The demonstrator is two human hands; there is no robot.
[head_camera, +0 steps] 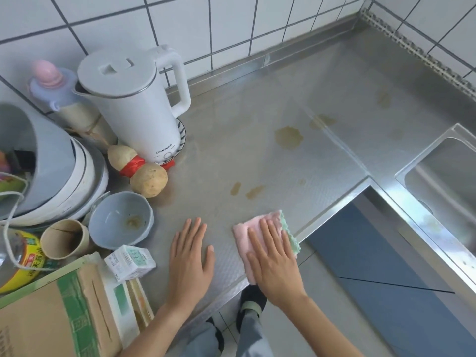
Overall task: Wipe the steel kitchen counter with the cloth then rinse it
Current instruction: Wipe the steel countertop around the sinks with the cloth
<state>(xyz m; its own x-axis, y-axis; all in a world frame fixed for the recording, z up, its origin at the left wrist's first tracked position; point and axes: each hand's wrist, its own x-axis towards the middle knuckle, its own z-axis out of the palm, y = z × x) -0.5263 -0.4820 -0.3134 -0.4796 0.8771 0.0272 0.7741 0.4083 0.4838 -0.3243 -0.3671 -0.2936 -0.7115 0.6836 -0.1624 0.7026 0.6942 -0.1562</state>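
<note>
Lower centre of frame: both hands lie flat, fingers spread, on the near edge of the counter [257,119]. The right hand [273,256] presses a folded cloth [268,225] against the steel, palm down and gripping nothing; flat pressure suits a wiping stroke. The left hand [192,256] rests empty on bare metal just beside it, likely as a brace.

Cloth: pink, soft pile, with a green scalloped edge showing on its right side. It sits at the counter's front lip, well short of the dirt.

Mid frame: brownish dried stains [288,137], blotchy and irregular, scattered across dull, finely textured steel. None looks wiped yet; the task appears barely begun.

Left of frame: clutter pushed aside, seemingly to leave the working area open. A cardboard box [51,318], a small carton [130,261], a beige cup [64,238], a grey-blue bowl [121,220] with residue inside, a gourd [139,171] tied with red ribbon, and a smooth white kettle [136,104].

Right edge: a polished steel sink [438,181], the probable place for rinsing
</note>
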